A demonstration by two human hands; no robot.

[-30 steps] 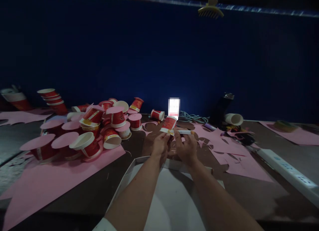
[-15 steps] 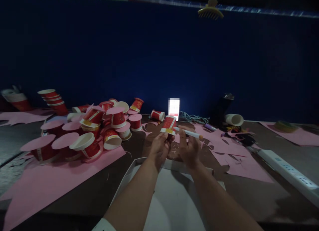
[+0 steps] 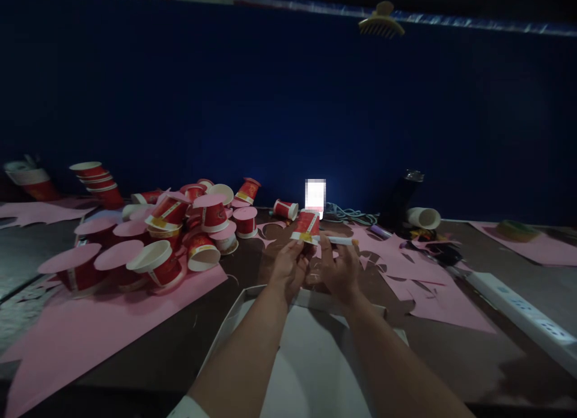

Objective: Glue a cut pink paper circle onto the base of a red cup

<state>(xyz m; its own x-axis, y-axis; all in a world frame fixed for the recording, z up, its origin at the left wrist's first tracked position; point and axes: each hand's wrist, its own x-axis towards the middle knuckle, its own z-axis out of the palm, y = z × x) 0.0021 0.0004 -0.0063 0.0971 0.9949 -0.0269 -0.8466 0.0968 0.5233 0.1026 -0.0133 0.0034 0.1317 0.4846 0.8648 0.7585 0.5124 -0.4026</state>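
Observation:
A red paper cup (image 3: 307, 224) is held upside down by my left hand (image 3: 291, 265), its white rim and a yellow band at the bottom. My right hand (image 3: 339, 268) is closed on a white glue stick or marker-like tube (image 3: 341, 241) with an orange end; which of these it is I cannot tell. The tube lies level, its left tip by the lower edge of the cup. Below my forearms is an open shallow white box (image 3: 297, 352).
Several red cups with pink paper discs (image 3: 119, 256) crowd the left on pink paper (image 3: 135, 322). Cut pink scraps (image 3: 419, 274) and a white power strip (image 3: 518, 307) lie at the right. A lit phone (image 3: 315, 196) stands behind the held cup, near a coiled cable (image 3: 351, 214).
The tube has moved slightly left and now lies more level, its tip closer against the cup's lower edge. My right hand has shifted a little left; my left hand stays nearly still.

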